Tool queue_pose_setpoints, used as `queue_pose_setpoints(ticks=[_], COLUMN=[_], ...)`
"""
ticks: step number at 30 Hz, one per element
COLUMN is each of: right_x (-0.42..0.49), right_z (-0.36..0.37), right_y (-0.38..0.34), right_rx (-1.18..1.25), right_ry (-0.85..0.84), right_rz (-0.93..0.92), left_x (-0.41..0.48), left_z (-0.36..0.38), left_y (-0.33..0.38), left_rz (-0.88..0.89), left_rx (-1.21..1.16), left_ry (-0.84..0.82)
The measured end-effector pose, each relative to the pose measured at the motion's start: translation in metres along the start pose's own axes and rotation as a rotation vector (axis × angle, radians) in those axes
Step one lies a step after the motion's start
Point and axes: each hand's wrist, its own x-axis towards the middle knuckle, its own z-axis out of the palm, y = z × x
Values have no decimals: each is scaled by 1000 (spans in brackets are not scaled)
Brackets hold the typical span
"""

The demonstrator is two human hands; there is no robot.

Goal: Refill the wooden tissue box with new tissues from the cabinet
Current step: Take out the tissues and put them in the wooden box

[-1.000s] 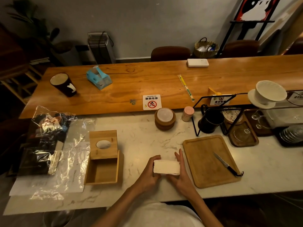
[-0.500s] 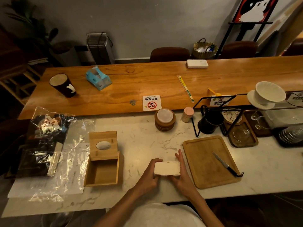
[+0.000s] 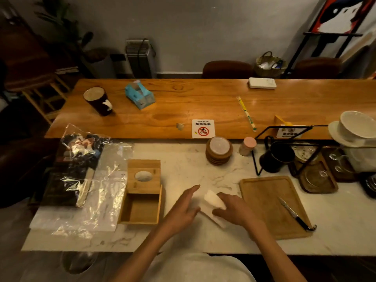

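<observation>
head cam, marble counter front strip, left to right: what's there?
plastic wrapper → wooden tissue box → left hand → tissue stack → right hand → wooden tray → knife

forearms: bare, no sleeves in view | left hand (image 3: 181, 213), right hand (image 3: 234, 210): ungloved | torso: pale, possibly white top (image 3: 199, 267)

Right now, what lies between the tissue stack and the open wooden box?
In the head view, the left hand lies between the tissue stack and the wooden box, open and flat by the stack. Under it, only bare marble counter.
</observation>
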Motion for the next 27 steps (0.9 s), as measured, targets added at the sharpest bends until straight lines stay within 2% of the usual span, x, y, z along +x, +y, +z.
queue_pose_setpoints(ticks=[3, 5, 6, 7, 9, 12, 14, 17, 20, 22, 24, 25, 27], right_x=[-2, 1, 2, 3, 3, 2, 0, -1, -1, -4, -9, -10, -11], right_z=[6, 25, 39, 54, 76, 85, 83, 78, 75, 66, 43, 28, -3], right_y=[2, 1, -2, -5, -10, -18, -24, -36, -54, -71, -99, -117, -160], right_rx=[756, 1356, 1610, 1813, 2037, 2084, 2062, 2026, 2064, 2070, 1931, 1773, 1254], right_ry=[-59, -159, -202, -226, -208, -87, 16, 106, 152, 156, 91, 43, -74], right_rz=[4, 81, 139, 192, 240, 243, 280, 302, 303, 286, 196, 148, 64], left_x=[-23, -34, -38, -39, -40, -40, -40, -41, -37, -33, -29, -28, -24], left_z=[-51, -83, -99, -112, -131, -141, -149, -167, -181, -186, -189, -192, -197], left_y=[-1, -18, -30, -42, -62, -79, -84, -81, -81, -81, -84, -86, -89], left_rz=[4, -87, -181, -313, -512, -426, -377, -416, -415, -375, -344, -342, -358], left_rx=[8, 144, 240, 312, 279, 60, -39, -224, -264, -225, -178, -172, -194], left_ry=[458, 726, 786, 765, 562, 317, 249, 128, 17, 10, 25, 15, -20])
